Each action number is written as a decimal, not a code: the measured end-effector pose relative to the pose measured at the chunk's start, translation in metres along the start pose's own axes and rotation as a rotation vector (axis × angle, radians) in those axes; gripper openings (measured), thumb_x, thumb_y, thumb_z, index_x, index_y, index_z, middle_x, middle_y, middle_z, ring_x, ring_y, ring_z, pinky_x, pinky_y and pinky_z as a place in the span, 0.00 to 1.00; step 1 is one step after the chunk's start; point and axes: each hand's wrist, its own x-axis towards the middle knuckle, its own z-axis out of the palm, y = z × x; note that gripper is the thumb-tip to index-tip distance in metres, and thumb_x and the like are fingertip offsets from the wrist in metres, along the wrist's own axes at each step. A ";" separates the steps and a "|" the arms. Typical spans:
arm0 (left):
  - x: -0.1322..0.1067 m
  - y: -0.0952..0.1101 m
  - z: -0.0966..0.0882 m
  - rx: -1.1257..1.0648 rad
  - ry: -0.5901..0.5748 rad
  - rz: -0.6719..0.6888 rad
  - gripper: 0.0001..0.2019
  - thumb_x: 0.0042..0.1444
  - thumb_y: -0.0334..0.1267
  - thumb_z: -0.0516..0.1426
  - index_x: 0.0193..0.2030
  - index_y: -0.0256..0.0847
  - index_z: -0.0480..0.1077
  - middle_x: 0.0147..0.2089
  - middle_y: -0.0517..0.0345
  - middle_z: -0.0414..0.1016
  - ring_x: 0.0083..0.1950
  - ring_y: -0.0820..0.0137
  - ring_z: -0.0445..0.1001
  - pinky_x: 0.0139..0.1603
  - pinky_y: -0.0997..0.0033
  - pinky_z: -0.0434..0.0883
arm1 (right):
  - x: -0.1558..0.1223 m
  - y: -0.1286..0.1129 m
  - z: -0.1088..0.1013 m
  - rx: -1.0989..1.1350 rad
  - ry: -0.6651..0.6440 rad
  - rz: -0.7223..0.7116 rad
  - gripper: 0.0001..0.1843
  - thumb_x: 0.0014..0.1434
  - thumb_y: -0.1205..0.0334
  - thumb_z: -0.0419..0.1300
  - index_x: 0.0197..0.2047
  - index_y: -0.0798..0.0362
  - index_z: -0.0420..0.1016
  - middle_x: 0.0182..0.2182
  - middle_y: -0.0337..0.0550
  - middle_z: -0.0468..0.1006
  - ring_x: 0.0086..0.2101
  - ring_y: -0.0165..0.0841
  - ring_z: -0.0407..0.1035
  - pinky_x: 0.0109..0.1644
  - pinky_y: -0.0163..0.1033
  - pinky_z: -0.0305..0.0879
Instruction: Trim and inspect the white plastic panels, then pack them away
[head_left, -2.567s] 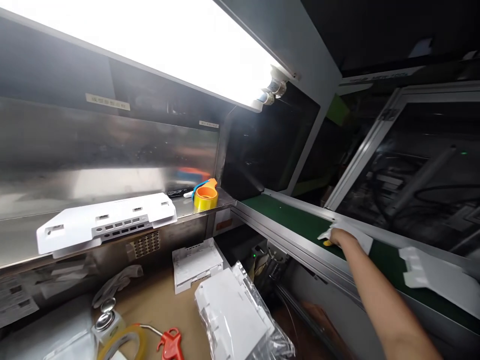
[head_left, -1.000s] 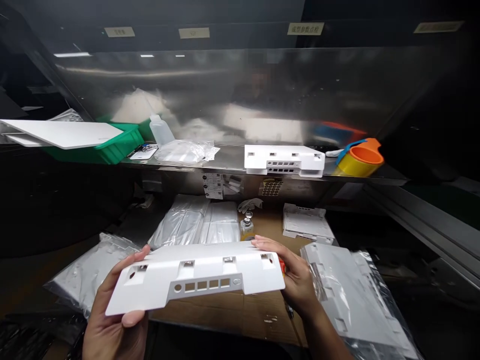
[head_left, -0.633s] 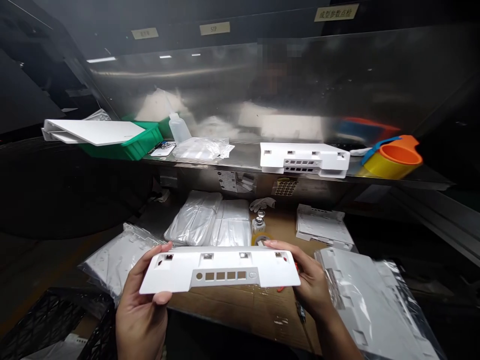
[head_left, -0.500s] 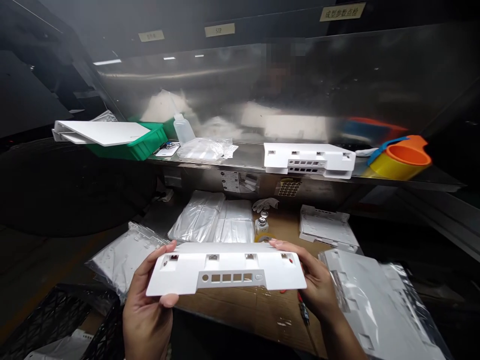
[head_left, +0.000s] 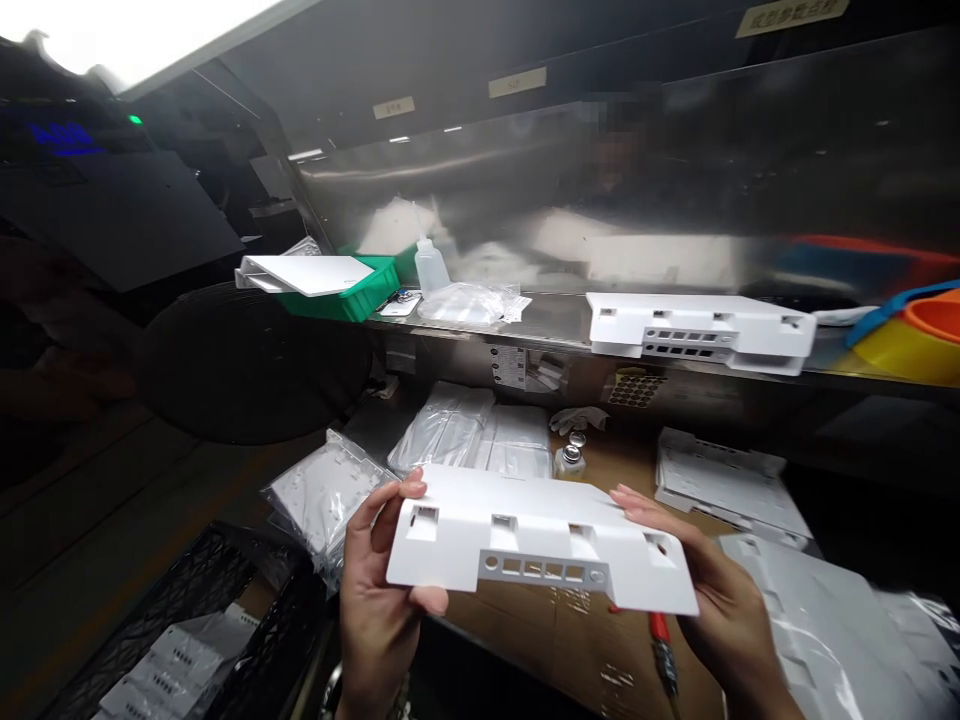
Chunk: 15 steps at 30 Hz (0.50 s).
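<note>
White, smooth plastic is forming a wide, shallow housing (head_left: 540, 510) with slanting ends, which two bare hands are holding up over a brown, cardboard-covered worktop (head_left: 540, 635). Four small rectangular recesses are running along its front, and a grey strip below them is showing a round hole, a row of square holes and an oval mark. Its right end is dipping slightly.

The left hand (head_left: 375, 590) is gripping the left end: the thumb is pressing at the lower front edge, while the fingers are curling over the top, so the grip is opening as wide as the part between them. The right hand (head_left: 724, 590) is clasping the opposite end, its fingertips resting on the top edge; where its thumb is pressing, you cannot tell.

Near the right hand, a red-handled tool (head_left: 660, 640) is lying on the cardboard, and grey-white moulded parts in glossy clear film (head_left: 832, 610) are sitting beyond it. Crinkly, transparent plastic bags (head_left: 442, 425) are lying flat behind the housing. On a brushed-metal shelf (head_left: 555, 322) above, similar white plastic housings (head_left: 697, 322) are stacking up, and a translucent squeeze bottle (head_left: 430, 268) is standing beside a green plastic bin (head_left: 367, 292).
</note>
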 end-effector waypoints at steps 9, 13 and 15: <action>-0.003 0.000 0.004 -0.549 0.074 -0.301 0.40 0.58 0.66 0.56 0.71 0.46 0.62 0.71 0.49 0.67 0.76 0.50 0.55 0.71 0.52 0.65 | -0.009 -0.006 -0.008 -0.051 0.032 -0.350 0.19 0.70 0.62 0.54 0.60 0.49 0.78 0.61 0.50 0.76 0.62 0.55 0.68 0.63 0.63 0.69; 0.000 -0.004 -0.005 -0.689 -0.171 -0.694 0.32 0.62 0.62 0.54 0.61 0.38 0.74 0.61 0.43 0.78 0.70 0.45 0.66 0.70 0.43 0.64 | -0.018 -0.009 -0.008 -0.164 0.136 -0.413 0.16 0.69 0.62 0.58 0.55 0.43 0.81 0.61 0.44 0.76 0.61 0.54 0.69 0.60 0.61 0.74; -0.001 -0.006 -0.008 -0.696 -0.193 -0.701 0.23 0.59 0.53 0.60 0.53 0.40 0.80 0.53 0.47 0.84 0.66 0.45 0.72 0.69 0.44 0.66 | -0.023 -0.007 -0.009 -0.183 0.129 -0.371 0.16 0.68 0.61 0.60 0.56 0.41 0.81 0.65 0.43 0.71 0.63 0.54 0.67 0.63 0.61 0.71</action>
